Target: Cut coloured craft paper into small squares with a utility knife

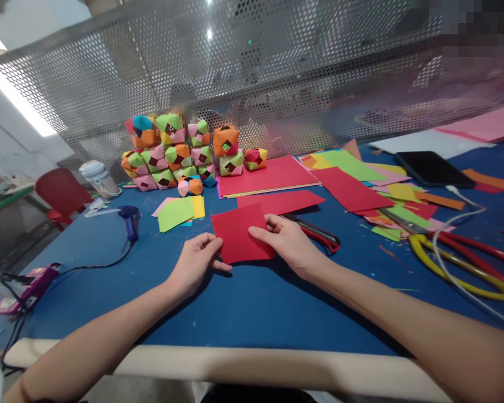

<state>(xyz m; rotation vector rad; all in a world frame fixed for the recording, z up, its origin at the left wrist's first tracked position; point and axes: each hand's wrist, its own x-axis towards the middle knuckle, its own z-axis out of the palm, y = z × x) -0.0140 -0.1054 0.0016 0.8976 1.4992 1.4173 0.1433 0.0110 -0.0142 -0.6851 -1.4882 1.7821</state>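
A red square of paper (240, 232) lies flat on the blue table (252, 302) in front of me. My left hand (195, 266) pinches its near left corner, thumb under the edge and fingers curled. My right hand (288, 242) rests on the paper's right side, fingers pressing it down and thumb on top. Just behind the right hand lie red-handled scissors (319, 232).
Stacked multicoloured paper cubes (180, 154) stand at the back by a perforated metal screen. Loose coloured sheets (353, 179), a black phone (432, 168) with white cable, yellow and red scissors (466, 263), a blue glue gun (129, 219) and a jar (98, 178) surround the middle.
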